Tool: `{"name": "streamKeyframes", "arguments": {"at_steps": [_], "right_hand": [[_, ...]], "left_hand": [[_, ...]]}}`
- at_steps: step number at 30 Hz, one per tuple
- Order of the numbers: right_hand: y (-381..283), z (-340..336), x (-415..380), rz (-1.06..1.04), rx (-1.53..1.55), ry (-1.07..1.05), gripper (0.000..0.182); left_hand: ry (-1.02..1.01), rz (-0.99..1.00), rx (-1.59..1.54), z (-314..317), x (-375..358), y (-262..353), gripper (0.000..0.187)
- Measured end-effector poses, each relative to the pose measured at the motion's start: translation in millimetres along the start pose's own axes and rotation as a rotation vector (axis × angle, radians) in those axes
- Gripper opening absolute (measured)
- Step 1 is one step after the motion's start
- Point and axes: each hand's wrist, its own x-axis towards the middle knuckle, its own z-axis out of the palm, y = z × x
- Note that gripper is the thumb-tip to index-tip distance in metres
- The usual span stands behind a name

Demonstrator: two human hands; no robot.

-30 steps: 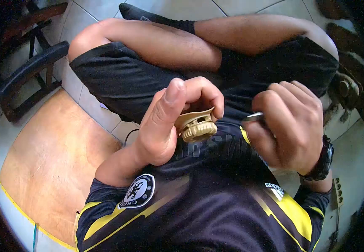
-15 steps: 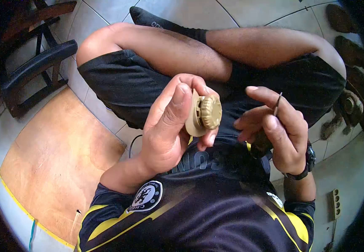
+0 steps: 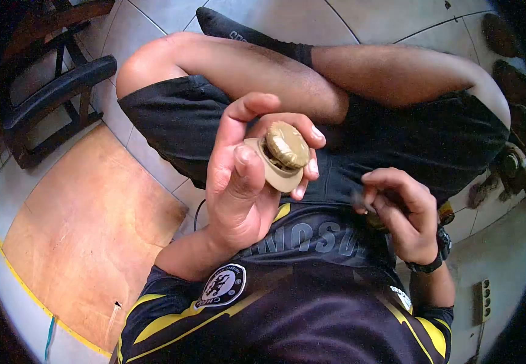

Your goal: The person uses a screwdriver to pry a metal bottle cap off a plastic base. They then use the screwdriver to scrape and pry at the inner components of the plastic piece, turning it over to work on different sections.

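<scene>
My left hand (image 3: 239, 176) is raised over my lap with its fingers wrapped around the edge of a small tan piece (image 3: 287, 145). The piece has a rounded, ridged cap on a wider flat disc, with a narrow gap between them. Its cap now faces up toward me. To the right, apart from it, my right hand (image 3: 402, 212) is closed in a pinch. A thin tool (image 3: 358, 199) sticks out of the fingertips, smeared by motion; most of it is hidden in the hand.
A wooden board (image 3: 93, 236) lies on the tiled floor at the left, below a dark wooden chair (image 3: 57, 91). My crossed legs (image 3: 275, 76) frame the lap. A power strip (image 3: 485, 300) sits at the lower right, and dark footwear (image 3: 512, 85) lines the right edge.
My left hand has moved up slightly and tilted the tan piece so its cap faces upward. The right hand has lowered and turned, and its fingers have curled in around the thin tool.
</scene>
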Motion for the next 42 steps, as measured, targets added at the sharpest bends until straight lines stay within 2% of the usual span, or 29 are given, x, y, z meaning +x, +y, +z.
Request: {"name": "streamKeyframes", "arguments": {"at_steps": [3,5,6,7,9,13,15,16,18,19,20,23,25,26,30,32,33,38,42], "right_hand": [[2.7,-9.7,8.2,-0.084,-0.095,-0.055,0.028],[16.3,-11.3,12.4,-0.237,-0.143,-0.198,0.029],[12.9,-11.8,10.6,-0.157,-0.191,-0.280,0.030],[13.5,-6.5,7.3,-0.122,-0.250,-0.262,0.026],[14.5,-4.9,3.7,-0.188,-0.365,-0.221,0.023],[-6.1,-12.5,5.6,-0.252,-0.398,-0.149,0.022],[-24.7,-10.6,11.8,-0.358,-0.450,-0.125,0.026],[-30.1,-2.3,13.2,-0.412,-0.452,-0.062,0.040],[-32.4,-13.5,22.2,-0.465,-0.507,-0.087,0.040],[-38.6,-14.6,25.0,-0.524,-0.582,-0.115,0.040],[-39.7,-15.0,25.0,-0.547,-0.577,-0.167,0.048],[-44.9,-10.9,26.7,-0.557,-0.598,-0.175,0.050],[-47.6,-6.4,22.5,-0.529,-0.572,-0.137,0.046],[-48.4,-7.8,23.6,-0.543,-0.611,-0.129,0.046],[-42.4,-10.6,26.5,-0.608,-0.742,-0.061,0.048],[-43.9,-12.3,27.2,-0.625,-0.810,-0.048,0.050],[-44.9,-12.9,27.3,-0.644,-0.880,-0.035,0.052],[-36.6,-11.4,22.2,-0.587,-0.852,-0.005,0.054],[-36.6,-11.8,23.0,-0.647,-0.927,0.033,0.051]], "left_hand": [[-0.028,-0.022,0.068,-5.3,0.6,2.0,0.071],[-0.054,-0.017,-0.020,-8.6,-0.4,1.3,0.071],[-0.076,-0.009,-0.111,-9.0,-0.3,3.2,0.070],[-0.075,-0.005,-0.110,-8.3,0.0,4.4,0.070],[-0.031,-0.008,-0.170,-6.3,-0.1,5.9,0.071],[-0.031,-0.037,-0.125,-8.9,2.5,6.6,0.077],[0.009,-0.056,0.030,-4.6,3.1,10.6,0.084],[0.006,-0.062,0.026,-1.1,1.0,12.0,0.084],[0.091,-0.010,0.118,12.8,8.6,-3.5,0.087],[0.090,-0.011,0.116,14.8,10.5,-4.2,0.087],[0.087,0.036,0.149,15.6,9.9,-5.3,0.089],[0.022,0.126,0.180,10.2,9.6,-3.4,0.093],[0.003,0.142,0.307,10.0,7.4,0.7,0.108],[-0.057,0.186,0.325,4.5,9.2,-1.1,0.109],[-0.092,0.235,0.378,0.3,14.3,-6.0,0.108],[-0.120,0.232,0.244,0.8,14.5,-7.3,0.093],[-0.120,0.231,0.244,1.0,15.2,-8.3,0.093],[-0.146,0.283,0.289,4.6,17.4,-8.1,0.089],[-0.141,0.312,0.532,3.5,18.7,-8.8,0.098]]}}
